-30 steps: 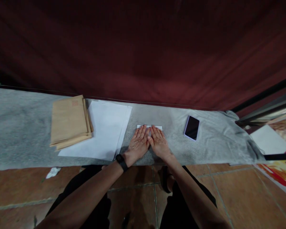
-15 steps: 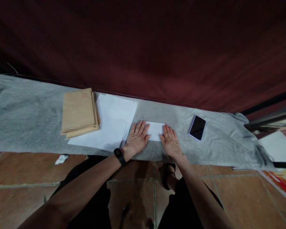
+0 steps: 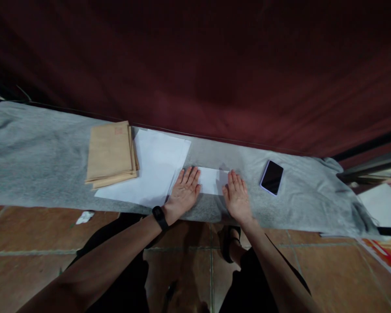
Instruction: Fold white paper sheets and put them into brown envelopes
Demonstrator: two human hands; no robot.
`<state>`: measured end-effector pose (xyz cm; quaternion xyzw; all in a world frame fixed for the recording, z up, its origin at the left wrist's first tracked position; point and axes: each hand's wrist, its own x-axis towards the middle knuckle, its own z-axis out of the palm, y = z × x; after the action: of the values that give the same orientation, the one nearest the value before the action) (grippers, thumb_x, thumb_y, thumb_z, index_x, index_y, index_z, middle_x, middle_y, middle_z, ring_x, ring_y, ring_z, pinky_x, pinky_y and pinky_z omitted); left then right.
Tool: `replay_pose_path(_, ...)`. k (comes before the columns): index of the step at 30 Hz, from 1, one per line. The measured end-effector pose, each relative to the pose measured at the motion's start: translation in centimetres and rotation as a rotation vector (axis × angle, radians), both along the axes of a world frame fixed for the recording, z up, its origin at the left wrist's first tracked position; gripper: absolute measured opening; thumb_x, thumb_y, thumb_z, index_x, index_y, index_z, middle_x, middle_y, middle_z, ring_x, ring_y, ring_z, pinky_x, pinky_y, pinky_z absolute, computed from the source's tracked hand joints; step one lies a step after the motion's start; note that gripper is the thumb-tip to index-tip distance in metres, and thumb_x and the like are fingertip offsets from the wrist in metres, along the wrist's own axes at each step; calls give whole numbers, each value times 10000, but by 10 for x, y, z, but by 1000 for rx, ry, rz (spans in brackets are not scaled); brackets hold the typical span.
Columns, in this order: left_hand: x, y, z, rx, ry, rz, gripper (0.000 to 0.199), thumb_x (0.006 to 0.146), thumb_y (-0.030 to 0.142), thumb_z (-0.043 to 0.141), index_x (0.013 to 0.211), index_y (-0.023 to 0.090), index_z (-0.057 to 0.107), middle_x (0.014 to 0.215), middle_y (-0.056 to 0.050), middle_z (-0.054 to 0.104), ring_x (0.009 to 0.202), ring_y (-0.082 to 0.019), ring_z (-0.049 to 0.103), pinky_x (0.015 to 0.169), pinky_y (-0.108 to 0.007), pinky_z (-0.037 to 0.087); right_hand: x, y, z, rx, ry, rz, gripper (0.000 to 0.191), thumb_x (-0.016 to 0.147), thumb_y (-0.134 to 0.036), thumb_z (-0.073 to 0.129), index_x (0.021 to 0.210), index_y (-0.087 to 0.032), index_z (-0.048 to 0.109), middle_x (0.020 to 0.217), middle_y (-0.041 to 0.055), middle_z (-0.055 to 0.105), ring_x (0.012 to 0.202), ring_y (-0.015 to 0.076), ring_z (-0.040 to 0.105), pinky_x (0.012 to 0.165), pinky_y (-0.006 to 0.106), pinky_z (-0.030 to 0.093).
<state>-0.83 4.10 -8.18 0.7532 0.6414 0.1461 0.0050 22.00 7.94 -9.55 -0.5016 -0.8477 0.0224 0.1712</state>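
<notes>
A small white folded paper lies flat on the grey cloth between my two hands. My left hand rests palm down over its left end, fingers stretched out, with a black band on the wrist. Over the right end lies my right hand, also flat with its fingers straight. Larger white sheets spread out to the left of my left hand, partly under a stack of brown envelopes.
The grey cloth covers a long, narrow surface. A phone in a purple case lies right of my right hand. Behind hangs a dark red curtain. A crumpled white scrap is on the tiled floor.
My hands have moved farther apart, the right one shifting to the right, and more of the small white paper shows between them.
</notes>
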Motion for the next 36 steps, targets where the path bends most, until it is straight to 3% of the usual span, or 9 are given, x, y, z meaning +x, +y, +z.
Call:
replay_pose_path(5, 19, -7, -1, 11, -34, -161, 556, 997, 230, 325, 1526, 61, 355, 1601, -166, 353, 1521, -242, 248, 1249, -465, 230, -28, -15, 3, -94, 37, 166, 597, 1053, -334, 289, 1608, -153, 168, 1650, 125, 247, 1524, 241, 248, 1225, 497, 282)
replay_pose_path(9, 27, -19, -6, -8, -52, -281, 558, 995, 230, 318, 1520, 41, 346, 1587, -194, 365, 1514, -247, 263, 1238, -468, 260, -34, -21, 0, -115, 7, 190, 573, 1048, -294, 280, 1595, -132, 223, 1636, 123, 287, 1522, 219, 254, 1238, 471, 262)
replay_pose_path(22, 0, -26, -4, 10, -15, -150, 584, 996, 317, 421, 1498, 21, 382, 1591, -215, 338, 1507, -286, 272, 1234, -459, 276, -2, -23, -6, -50, -59, 97, 632, 1046, -430, 365, 1573, -93, 276, 1610, 170, 333, 1501, 281, 301, 1218, 492, 285)
replay_pose_path(30, -4, -14, 1, -20, 92, -213, 487, 995, 272, 453, 1410, 21, 498, 1517, -233, 459, 1451, -303, 396, 1213, -457, 309, 0, -21, -3, -49, -55, 78, 648, 1033, -445, 401, 1555, -72, 313, 1585, 198, 371, 1484, 316, 327, 1220, 538, 252)
replay_pose_path(36, -6, -9, 7, -99, 257, -295, 422, 955, 95, 464, 1370, 86, 537, 1493, -191, 508, 1395, -273, 481, 1135, -418, 419, 0, -8, 12, -75, -67, 135, 570, 1023, -400, 465, 1499, -89, 425, 1543, 184, 448, 1429, 322, 415, 1221, 564, 238)
